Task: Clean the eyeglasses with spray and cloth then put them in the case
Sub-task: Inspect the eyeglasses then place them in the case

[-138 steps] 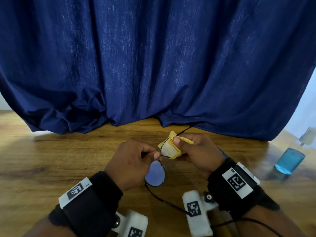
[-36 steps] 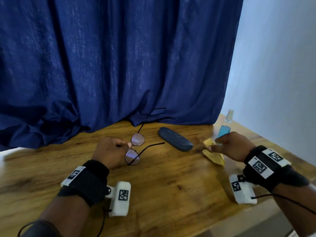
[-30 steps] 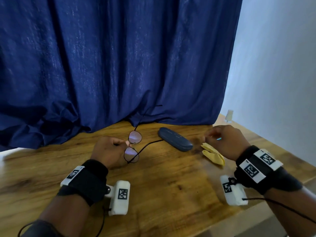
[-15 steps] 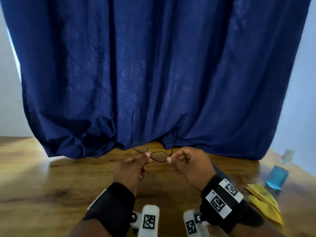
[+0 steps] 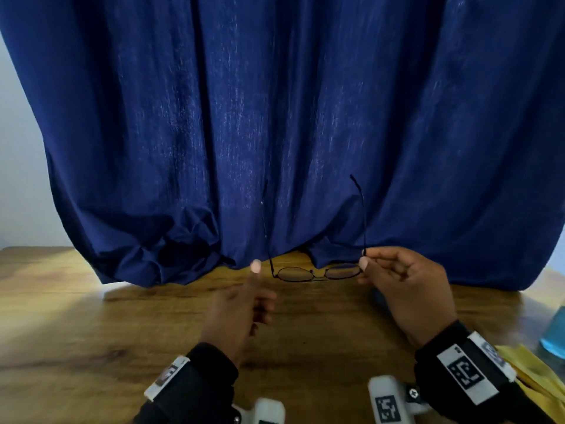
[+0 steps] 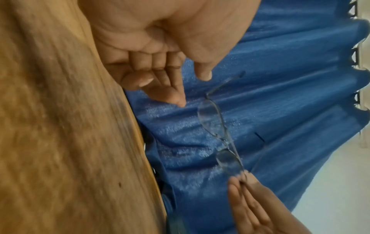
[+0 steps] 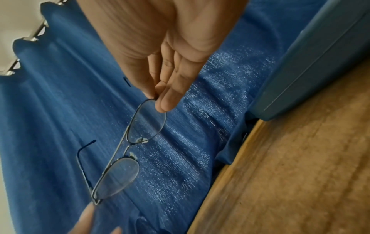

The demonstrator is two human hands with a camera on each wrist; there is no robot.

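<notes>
Both arms are bare. The left hand (image 5: 241, 304) and the right hand (image 5: 406, 289) each have a wide black band (image 5: 477, 390) round the wrist. Each band has a white tag (image 5: 466, 373) with a black square pattern on it. Under each wrist sits a small white box (image 5: 385, 403) with the same kind of pattern. A little black screw (image 5: 412, 393) joins the right box to its band.

Thin metal eyeglasses (image 5: 318, 273), grainy wooden table (image 5: 91, 332)
</notes>
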